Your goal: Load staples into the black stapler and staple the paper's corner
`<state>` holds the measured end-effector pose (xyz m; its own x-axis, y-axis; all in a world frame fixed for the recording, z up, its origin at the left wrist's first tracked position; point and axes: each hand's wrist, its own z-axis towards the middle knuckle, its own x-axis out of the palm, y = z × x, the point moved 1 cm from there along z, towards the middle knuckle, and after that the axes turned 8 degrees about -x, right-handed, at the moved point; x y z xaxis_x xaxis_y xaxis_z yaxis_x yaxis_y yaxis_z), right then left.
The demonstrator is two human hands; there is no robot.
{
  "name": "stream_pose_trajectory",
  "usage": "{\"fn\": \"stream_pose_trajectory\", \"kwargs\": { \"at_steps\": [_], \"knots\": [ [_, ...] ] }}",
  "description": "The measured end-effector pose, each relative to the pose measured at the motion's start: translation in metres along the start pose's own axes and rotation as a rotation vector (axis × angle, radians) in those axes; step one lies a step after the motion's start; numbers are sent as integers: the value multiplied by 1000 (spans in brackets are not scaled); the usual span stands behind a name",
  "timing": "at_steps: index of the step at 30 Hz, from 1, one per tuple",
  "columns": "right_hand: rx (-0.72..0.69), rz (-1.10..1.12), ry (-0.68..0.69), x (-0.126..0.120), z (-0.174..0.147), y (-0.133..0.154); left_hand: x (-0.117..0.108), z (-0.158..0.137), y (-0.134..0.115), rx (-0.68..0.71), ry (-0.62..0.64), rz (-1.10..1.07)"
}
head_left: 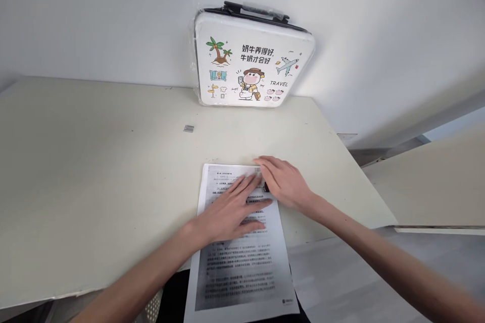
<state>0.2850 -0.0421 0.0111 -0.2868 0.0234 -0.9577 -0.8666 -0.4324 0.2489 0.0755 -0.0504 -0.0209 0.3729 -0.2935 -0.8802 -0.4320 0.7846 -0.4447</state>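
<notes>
Printed sheets of paper (242, 272) lie on the table, with the near end hanging past its front edge. Flat on the upper part of the page rests my left hand (231, 212), its fingers stretched out and spread. My right hand (286, 181) is curled over the top right corner of the paper, its fingers bent together. Below those fingers a small black object (267, 187) partly shows at the paper's right edge. Most of it is hidden by the hand, so its kind cannot be made out.
A white hard case (253, 60) with cartoon prints and a black handle leans upright against the wall, at the back of the pale table (94, 176). A small strip of grey staples (188, 128) lies left of centre. Another pale surface (443, 186) stands at the right.
</notes>
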Motion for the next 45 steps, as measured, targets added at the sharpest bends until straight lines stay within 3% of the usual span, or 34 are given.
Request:
{"fn": "stream_pose_trajectory", "kwargs": {
  "at_steps": [3,8,18,23,28,31,36,40,45],
  "knots": [
    [-44,92,-105,-4,-23,-13,-1,-4,2,-27,4,13],
    [-85,169,-153,5,-68,-34,-7,-9,5,-50,31,15],
    [94,155,-341,17,-111,-68,-22,-14,17,-78,11,85],
    [201,186,-437,17,-122,-74,-39,-63,2,-121,-64,188],
    [186,184,-489,14,-122,-70,-53,-129,-3,-269,-22,244],
    [190,191,-544,12,-121,-68,-52,-141,-2,-305,35,264],
    [251,242,-631,7,-122,-67,-37,-98,7,-334,66,321],
    [262,261,-652,-4,-127,-63,-17,-24,19,-297,38,325],
    [259,238,-669,-21,-139,-59,23,84,20,-289,-2,247]
  ]
}}
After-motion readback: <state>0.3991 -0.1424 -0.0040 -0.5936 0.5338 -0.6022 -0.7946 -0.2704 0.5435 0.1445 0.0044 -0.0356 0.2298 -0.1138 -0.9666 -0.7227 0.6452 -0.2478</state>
